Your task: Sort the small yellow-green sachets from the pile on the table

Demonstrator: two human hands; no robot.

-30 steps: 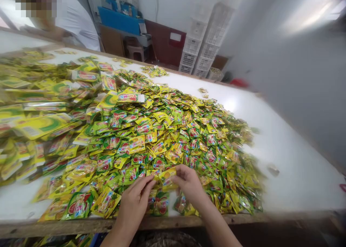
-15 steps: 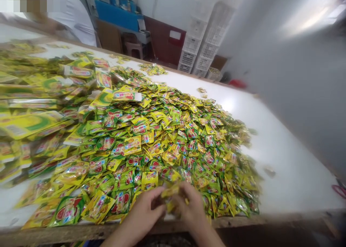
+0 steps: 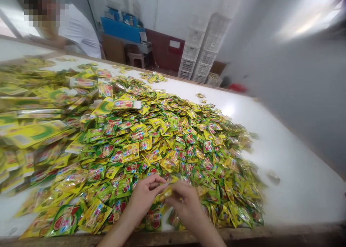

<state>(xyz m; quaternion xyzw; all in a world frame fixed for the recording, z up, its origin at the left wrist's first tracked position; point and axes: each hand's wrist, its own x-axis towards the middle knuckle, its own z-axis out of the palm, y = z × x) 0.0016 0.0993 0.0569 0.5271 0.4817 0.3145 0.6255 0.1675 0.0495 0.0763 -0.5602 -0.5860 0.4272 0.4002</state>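
Observation:
A wide heap of small yellow and green packets [image 3: 162, 131] covers the white table. At the heap's near edge, my left hand [image 3: 147, 193] has its thumb and fingers pinched at the left end of a yellow packet [image 3: 165, 194]. My right hand [image 3: 185, 200] is just to the right, blurred, with bent fingers around the packet's other side. Its fingertips are smeared, so its hold on the packet is unclear. Flat yellow and green cartons [image 3: 35, 133] lie on the heap's left part.
A person in a white top [image 3: 81, 32] is at the far left beyond the table. White crates [image 3: 189, 57] stand stacked behind it, beside a blue-covered desk [image 3: 121, 30] and a stool [image 3: 136, 56]. The table's wooden edge [image 3: 232, 234] runs in front.
The view has shifted slightly, so the background sits lower. My hands have moved up a little against the table edge, and my left fingers have closed into a pinch on the packet.

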